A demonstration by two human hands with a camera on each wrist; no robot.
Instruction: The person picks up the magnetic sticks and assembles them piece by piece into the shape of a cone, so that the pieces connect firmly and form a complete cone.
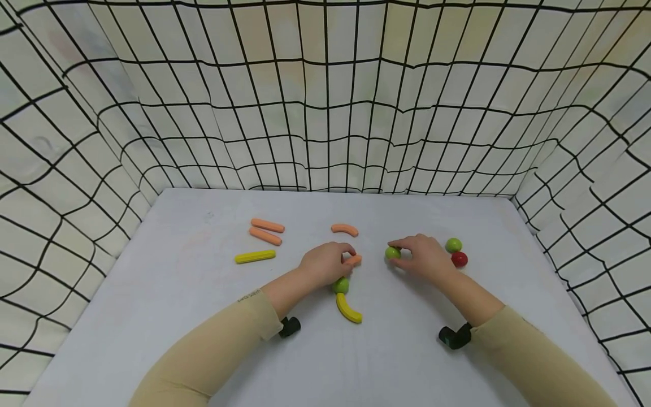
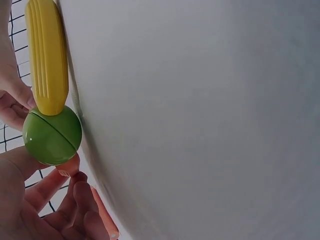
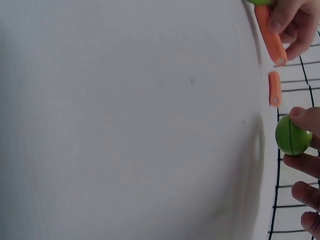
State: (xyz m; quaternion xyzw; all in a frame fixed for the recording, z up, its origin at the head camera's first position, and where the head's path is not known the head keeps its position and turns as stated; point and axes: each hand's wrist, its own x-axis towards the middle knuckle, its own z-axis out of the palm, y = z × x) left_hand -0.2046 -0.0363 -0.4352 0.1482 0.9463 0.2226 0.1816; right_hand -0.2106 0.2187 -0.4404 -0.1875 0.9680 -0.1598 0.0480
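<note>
At the table's middle, my left hand (image 1: 325, 264) pinches an orange sausage-shaped piece (image 1: 354, 260). That piece lies end to end with a grooved green ball (image 1: 341, 285), and a curved yellow ridged piece (image 1: 348, 309) continues from the ball's near side. Further right, my right hand (image 1: 423, 255) holds a second green ball (image 1: 392, 252) between thumb and fingers; the right wrist view shows this ball (image 3: 291, 135) with a dark seam round it. Seen by the left wrist camera, the first green ball (image 2: 52, 136) touches the yellow piece (image 2: 47, 57).
A curved orange piece (image 1: 344, 229) lies beyond the hands. On the left are two straight orange pieces (image 1: 268, 225) and a straight yellow one (image 1: 255, 256). Another green ball (image 1: 454, 245) and a red ball (image 1: 459, 259) sit beside the right wrist. Black netting (image 1: 325, 124) surrounds the white table (image 1: 168, 316).
</note>
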